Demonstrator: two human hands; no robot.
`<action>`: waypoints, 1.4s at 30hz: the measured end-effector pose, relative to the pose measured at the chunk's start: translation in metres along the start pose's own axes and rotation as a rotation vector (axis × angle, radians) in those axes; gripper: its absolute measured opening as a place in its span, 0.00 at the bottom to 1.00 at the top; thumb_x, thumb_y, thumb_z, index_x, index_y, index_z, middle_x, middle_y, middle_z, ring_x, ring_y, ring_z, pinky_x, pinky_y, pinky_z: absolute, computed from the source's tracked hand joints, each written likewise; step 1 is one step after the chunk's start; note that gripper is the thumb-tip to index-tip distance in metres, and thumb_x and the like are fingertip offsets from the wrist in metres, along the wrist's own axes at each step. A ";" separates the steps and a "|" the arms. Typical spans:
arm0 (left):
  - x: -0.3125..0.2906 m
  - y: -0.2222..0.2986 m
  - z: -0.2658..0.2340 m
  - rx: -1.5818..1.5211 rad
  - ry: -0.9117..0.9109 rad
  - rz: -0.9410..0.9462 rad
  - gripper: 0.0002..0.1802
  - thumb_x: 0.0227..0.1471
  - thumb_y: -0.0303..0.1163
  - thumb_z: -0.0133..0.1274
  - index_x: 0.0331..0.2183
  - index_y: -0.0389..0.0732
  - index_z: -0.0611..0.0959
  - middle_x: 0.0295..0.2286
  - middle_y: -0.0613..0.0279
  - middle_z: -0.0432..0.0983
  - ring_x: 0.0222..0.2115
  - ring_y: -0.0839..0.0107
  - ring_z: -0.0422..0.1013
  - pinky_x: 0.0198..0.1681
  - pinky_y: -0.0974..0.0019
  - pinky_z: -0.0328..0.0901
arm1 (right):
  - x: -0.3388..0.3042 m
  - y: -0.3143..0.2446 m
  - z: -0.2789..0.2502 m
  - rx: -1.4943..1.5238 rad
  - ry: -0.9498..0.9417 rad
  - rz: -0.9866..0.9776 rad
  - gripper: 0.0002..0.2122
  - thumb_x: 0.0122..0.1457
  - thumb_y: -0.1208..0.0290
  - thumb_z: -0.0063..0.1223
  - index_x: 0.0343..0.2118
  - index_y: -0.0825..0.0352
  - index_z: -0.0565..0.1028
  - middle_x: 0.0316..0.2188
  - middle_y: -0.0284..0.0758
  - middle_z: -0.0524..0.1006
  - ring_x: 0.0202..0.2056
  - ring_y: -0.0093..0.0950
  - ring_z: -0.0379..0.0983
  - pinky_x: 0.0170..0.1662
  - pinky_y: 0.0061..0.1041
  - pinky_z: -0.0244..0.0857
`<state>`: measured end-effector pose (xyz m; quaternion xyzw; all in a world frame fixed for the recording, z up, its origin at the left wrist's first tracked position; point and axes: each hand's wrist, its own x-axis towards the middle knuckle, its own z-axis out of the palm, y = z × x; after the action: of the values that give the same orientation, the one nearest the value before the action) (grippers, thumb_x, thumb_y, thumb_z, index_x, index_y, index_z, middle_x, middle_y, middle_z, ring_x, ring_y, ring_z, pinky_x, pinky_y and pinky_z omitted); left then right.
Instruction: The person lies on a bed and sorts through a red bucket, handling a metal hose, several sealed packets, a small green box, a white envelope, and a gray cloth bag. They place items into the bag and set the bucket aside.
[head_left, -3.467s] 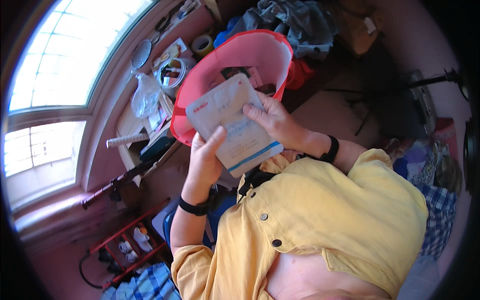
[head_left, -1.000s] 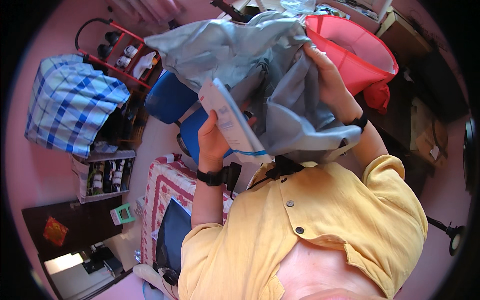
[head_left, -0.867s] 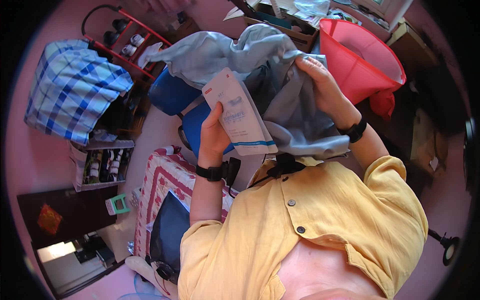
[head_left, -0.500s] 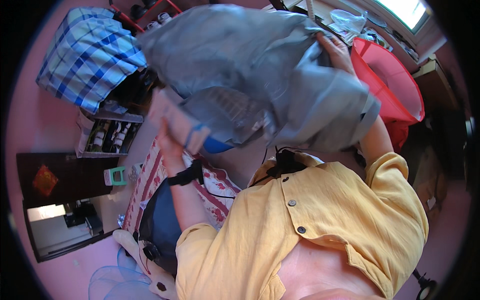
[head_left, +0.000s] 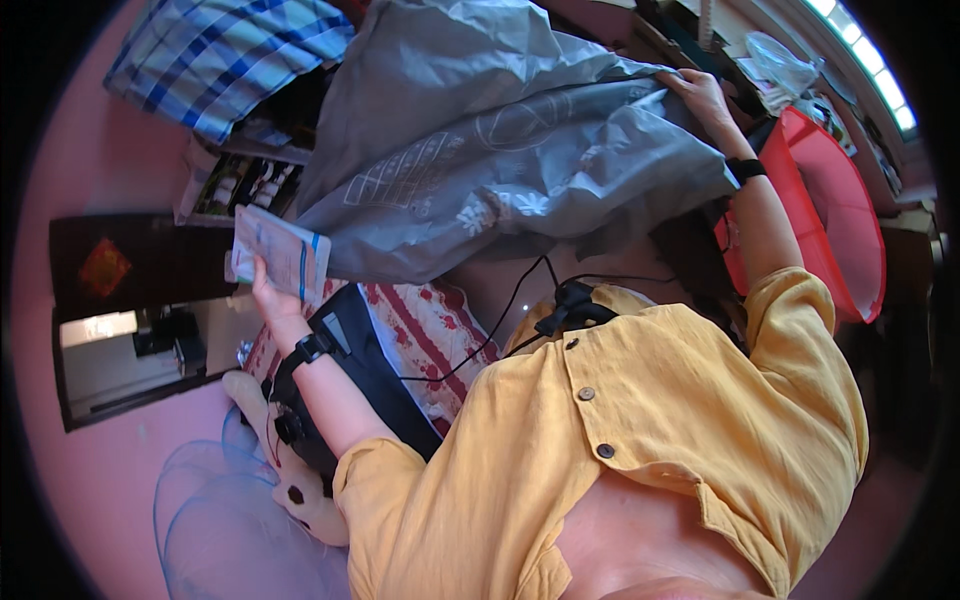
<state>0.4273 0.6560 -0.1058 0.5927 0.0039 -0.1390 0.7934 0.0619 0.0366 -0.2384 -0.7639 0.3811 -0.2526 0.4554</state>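
A large grey plastic bag [head_left: 440, 130] with white printed drawings spreads wide in front of me. Its upper right edge is pinched in my right hand [head_left: 697, 92], on a stretched-out arm. On the left, my left hand [head_left: 268, 292] grips a flat, pale packet [head_left: 285, 250] with a blue stripe along one side, the fingers partly hidden beneath it. The packet's right edge lies close against the bag's lower left corner; whether they touch I cannot tell. Each wrist wears a black band.
Right of the bag stands a red fabric hamper [head_left: 800, 220]. A blue checked cloth [head_left: 230, 60] covers something at upper left, above a box of small items [head_left: 245, 187]. Below lie a red-and-white patterned cloth [head_left: 425, 340], a dark bag [head_left: 370, 370] and black cables [head_left: 520, 300].
The grey bag has been drawn out wider and flatter, its print now showing. My left hand has moved left and slightly down with the packet, while my right hand has shifted slightly right.
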 end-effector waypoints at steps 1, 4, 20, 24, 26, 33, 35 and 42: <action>-0.001 0.002 -0.001 0.013 0.044 0.005 0.30 0.59 0.44 0.50 0.59 0.41 0.67 0.54 0.57 0.69 0.55 0.57 0.65 0.59 0.51 0.58 | 0.003 0.001 0.001 -0.088 0.003 -0.049 0.18 0.56 0.53 0.60 0.36 0.67 0.82 0.26 0.29 0.78 0.27 0.18 0.71 0.32 0.20 0.66; -0.003 0.000 -0.002 0.023 0.033 0.011 0.29 0.59 0.43 0.51 0.58 0.40 0.68 0.55 0.56 0.69 0.55 0.57 0.65 0.59 0.53 0.58 | 0.007 0.007 0.005 -0.076 0.011 -0.018 0.21 0.55 0.48 0.60 0.38 0.64 0.82 0.28 0.30 0.80 0.29 0.20 0.73 0.34 0.21 0.66; -0.082 -0.078 0.173 0.042 -0.846 -0.271 0.19 0.57 0.37 0.56 0.49 0.40 0.79 0.50 0.58 0.74 0.50 0.65 0.70 0.57 0.58 0.59 | -0.068 -0.181 0.115 0.562 -0.396 0.178 0.28 0.60 0.45 0.50 0.52 0.64 0.72 0.49 0.40 0.73 0.53 0.37 0.68 0.56 0.40 0.63; -0.097 -0.075 0.208 0.368 -0.928 0.058 0.21 0.55 0.40 0.58 0.50 0.47 0.81 0.53 0.61 0.72 0.53 0.66 0.68 0.59 0.56 0.53 | -0.072 -0.222 0.117 0.660 -0.494 0.165 0.26 0.59 0.46 0.54 0.50 0.65 0.73 0.45 0.40 0.75 0.50 0.35 0.70 0.55 0.37 0.64; -0.100 -0.073 0.213 0.537 -0.959 0.189 0.22 0.55 0.41 0.59 0.51 0.47 0.80 0.54 0.61 0.72 0.53 0.67 0.67 0.59 0.57 0.54 | -0.070 -0.232 0.114 0.718 -0.498 0.119 0.24 0.59 0.49 0.55 0.47 0.65 0.74 0.43 0.39 0.76 0.47 0.33 0.71 0.54 0.36 0.65; -0.092 -0.052 0.218 0.750 -0.865 0.150 0.21 0.56 0.39 0.58 0.48 0.39 0.80 0.45 0.61 0.77 0.45 0.72 0.72 0.51 0.67 0.64 | -0.051 -0.254 0.086 0.845 -0.619 -0.078 0.28 0.55 0.50 0.59 0.52 0.65 0.71 0.46 0.38 0.74 0.48 0.30 0.70 0.53 0.31 0.64; -0.084 -0.036 0.218 0.476 -0.750 0.149 0.20 0.56 0.37 0.57 0.47 0.34 0.79 0.41 0.62 0.78 0.40 0.72 0.74 0.49 0.68 0.65 | -0.042 -0.245 0.070 0.773 -0.648 -0.297 0.29 0.57 0.59 0.59 0.58 0.67 0.64 0.49 0.35 0.74 0.47 0.24 0.70 0.46 0.24 0.67; -0.062 0.007 0.197 -0.031 -0.598 0.138 0.27 0.58 0.41 0.54 0.54 0.37 0.70 0.49 0.61 0.73 0.49 0.68 0.69 0.55 0.63 0.60 | -0.044 -0.133 0.064 0.020 -0.334 -0.561 0.50 0.46 0.34 0.58 0.63 0.68 0.57 0.58 0.49 0.64 0.61 0.42 0.60 0.63 0.43 0.54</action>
<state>0.3380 0.4860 -0.0306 0.5120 -0.2678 -0.2530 0.7759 0.1300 0.1435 -0.1513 -0.8654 0.0732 -0.2430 0.4319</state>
